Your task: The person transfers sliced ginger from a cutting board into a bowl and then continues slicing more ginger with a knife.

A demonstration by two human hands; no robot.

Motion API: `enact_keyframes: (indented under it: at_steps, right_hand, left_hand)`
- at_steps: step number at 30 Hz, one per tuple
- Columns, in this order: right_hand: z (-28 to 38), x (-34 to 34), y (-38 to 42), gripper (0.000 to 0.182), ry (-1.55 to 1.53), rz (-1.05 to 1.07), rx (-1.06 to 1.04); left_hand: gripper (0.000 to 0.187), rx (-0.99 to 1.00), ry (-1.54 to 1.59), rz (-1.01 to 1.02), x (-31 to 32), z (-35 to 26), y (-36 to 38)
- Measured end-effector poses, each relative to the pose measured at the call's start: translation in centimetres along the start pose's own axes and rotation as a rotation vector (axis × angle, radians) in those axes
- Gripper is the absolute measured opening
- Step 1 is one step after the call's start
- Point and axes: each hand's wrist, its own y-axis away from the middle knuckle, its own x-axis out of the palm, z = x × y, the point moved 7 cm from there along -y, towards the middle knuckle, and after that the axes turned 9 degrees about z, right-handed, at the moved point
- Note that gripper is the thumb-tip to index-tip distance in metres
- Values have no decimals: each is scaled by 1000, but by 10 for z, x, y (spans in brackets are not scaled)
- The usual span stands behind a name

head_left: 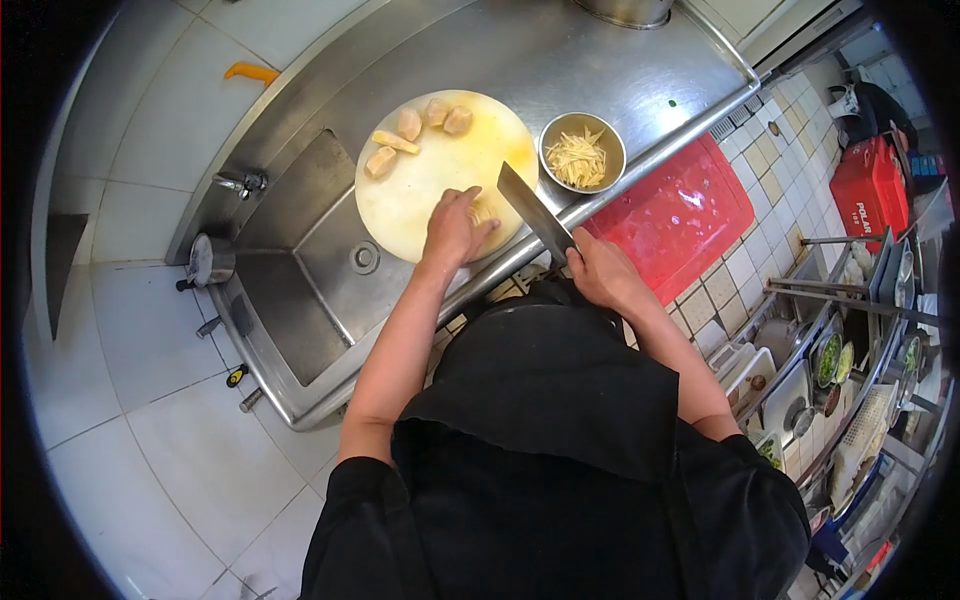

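A round pale cutting board (410, 205) lies across the steel sink and counter. On its lower right part, my left hand (455, 228) rests with bent fingers on sliced pale food (483, 212). My right hand (600, 268) grips the handle of a broad cleaver (532, 207), whose blade points up and left over the board's right edge, apart from my left hand. Several peeled chunks (409, 124) sit along the board's upper left, with a flat slice (396, 142) among them. Beside the board, a steel bowl (619, 160) holds pale cut strips (577, 158).
The sink basin (290, 290) is at the left, under a tap (240, 183). A metal pot (625, 8) stands at the counter's far end. A red mat or lid (680, 215) lies beyond the counter edge. Shelves with food containers (790, 410) are at the right.
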Motion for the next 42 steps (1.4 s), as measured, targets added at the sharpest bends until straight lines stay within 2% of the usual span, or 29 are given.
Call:
enact_keyframes:
  at_steps: [7,17,19,20,22,23,25,31,33,42]
  right_hand:
    - [6,-3,-2,24,-7,17,13]
    - [16,-3,-4,23,25,10,-5]
    - [27,-6,-4,23,66,21,-5]
    - [33,-7,-4,23,100,30,-5]
    - [43,-6,-9,22,149,29,-35]
    - [50,-5,-13,21,194,27,-67]
    - [65,-7,-25,21,241,53,-76]
    - [99,-4,-63,22,408,180,-150]
    - [101,-5,-64,22,445,276,-45]
    - [52,40,-32,15,385,149,-33]
  left_hand:
    - [66,71,-139,150,1,9,-1]
    - [69,-26,-67,45,12,16,7]
    - [58,15,-89,-147,-4,1,19]
    - [58,15,-84,-148,-4,4,18]
    - [40,36,24,-87,-1,14,18]
    - [40,33,29,-85,4,20,18]
    - [26,71,44,-95,12,25,15]
    - [22,77,80,-117,10,24,18]
    - [22,79,100,-121,10,23,18]
    - [20,89,139,-122,12,25,18]
